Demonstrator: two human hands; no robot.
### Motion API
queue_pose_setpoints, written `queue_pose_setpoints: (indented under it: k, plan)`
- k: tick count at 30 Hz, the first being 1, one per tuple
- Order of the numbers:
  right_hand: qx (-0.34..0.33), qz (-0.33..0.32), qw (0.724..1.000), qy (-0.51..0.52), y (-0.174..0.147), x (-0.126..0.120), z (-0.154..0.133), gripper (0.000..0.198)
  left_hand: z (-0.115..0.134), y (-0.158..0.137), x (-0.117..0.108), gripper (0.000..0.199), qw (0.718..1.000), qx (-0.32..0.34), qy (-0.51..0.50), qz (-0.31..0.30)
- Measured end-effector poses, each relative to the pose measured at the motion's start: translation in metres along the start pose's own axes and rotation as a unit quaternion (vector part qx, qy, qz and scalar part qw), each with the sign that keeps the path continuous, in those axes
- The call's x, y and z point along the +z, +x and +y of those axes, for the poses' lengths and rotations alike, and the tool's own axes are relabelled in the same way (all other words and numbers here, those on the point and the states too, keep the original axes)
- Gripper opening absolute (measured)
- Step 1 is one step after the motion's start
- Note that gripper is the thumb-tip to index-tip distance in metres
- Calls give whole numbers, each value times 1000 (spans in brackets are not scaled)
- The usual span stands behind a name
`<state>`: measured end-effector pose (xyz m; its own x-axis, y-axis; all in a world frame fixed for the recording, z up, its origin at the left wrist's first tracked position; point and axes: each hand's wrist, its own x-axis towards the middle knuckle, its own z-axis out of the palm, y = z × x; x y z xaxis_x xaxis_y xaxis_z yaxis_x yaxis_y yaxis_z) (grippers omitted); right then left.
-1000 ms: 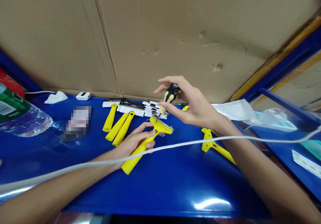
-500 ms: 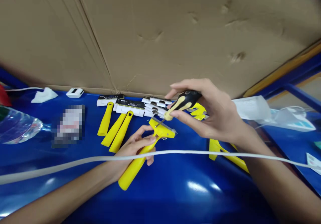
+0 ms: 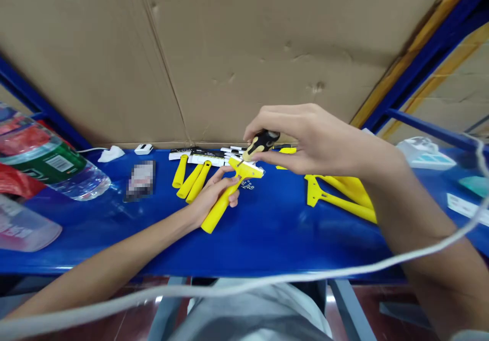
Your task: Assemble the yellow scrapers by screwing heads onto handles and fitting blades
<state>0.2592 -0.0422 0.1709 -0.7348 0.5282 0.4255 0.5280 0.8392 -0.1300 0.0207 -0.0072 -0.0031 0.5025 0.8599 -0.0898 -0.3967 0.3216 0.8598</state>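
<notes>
My left hand [image 3: 216, 194] is closed around the neck of a yellow scraper [image 3: 220, 209], its wide head tilted up and to the right. My right hand [image 3: 305, 139] grips a black and cream screwdriver [image 3: 256, 146] from above. The screwdriver's tip meets the left part of the scraper head. A small heap of screws or nuts [image 3: 247, 185] lies on the table just below that head. Behind my left hand, several yellow scrapers [image 3: 190, 182] lie with their handles toward me and black and white packaging [image 3: 206, 156] at their far ends.
More yellow scraper bodies [image 3: 340, 198] rest under my right forearm. At left stand a large water bottle [image 3: 57, 160] and a clear plastic cup [image 3: 26, 226]. A white cable [image 3: 275, 280] crosses close to the camera. The cardboard wall [image 3: 229, 50] closes off the blue table's [image 3: 267, 244] back.
The view has pulled back and shifted, so the table's front edge and my lap now show. My right hand has turned, its back more upward, with the screwdriver still on the scraper head.
</notes>
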Motion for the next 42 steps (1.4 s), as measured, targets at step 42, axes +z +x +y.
queue_pose_setpoints:
  k: [42]
  plan:
    - [128, -112, 984, -45, 20, -14, 23, 32, 1, 1, -4, 48, 1000, -16, -8, -16]
